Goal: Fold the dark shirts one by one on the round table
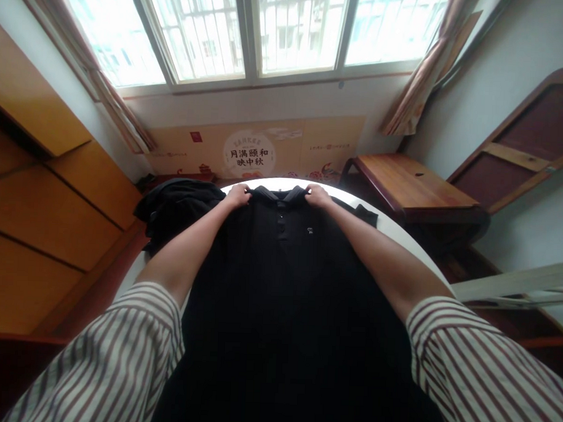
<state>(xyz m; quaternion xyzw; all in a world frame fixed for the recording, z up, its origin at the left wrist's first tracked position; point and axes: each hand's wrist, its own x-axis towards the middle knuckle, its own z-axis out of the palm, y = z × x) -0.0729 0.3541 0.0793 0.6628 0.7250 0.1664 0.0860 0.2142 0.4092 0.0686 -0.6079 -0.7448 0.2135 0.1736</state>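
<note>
A black polo shirt (283,285) lies spread front side up over a round white table (414,246), its collar at the far end and its body reaching toward me. Small buttons run down the placket, and a little pale logo sits on the chest. My left hand (238,196) is closed on the left shoulder beside the collar. On the other side of the collar, my right hand (319,196) pinches the right shoulder. Both arms are stretched forward over the shirt. One short sleeve shows past my right forearm.
Dark bunched clothing (180,204) is piled at the table's left edge. To the right stands a low wooden bench (416,182), with a framed panel (524,133) leaning behind it. Wooden cabinets (45,215) line the left side. A printed cardboard panel (265,149) rests below the windows.
</note>
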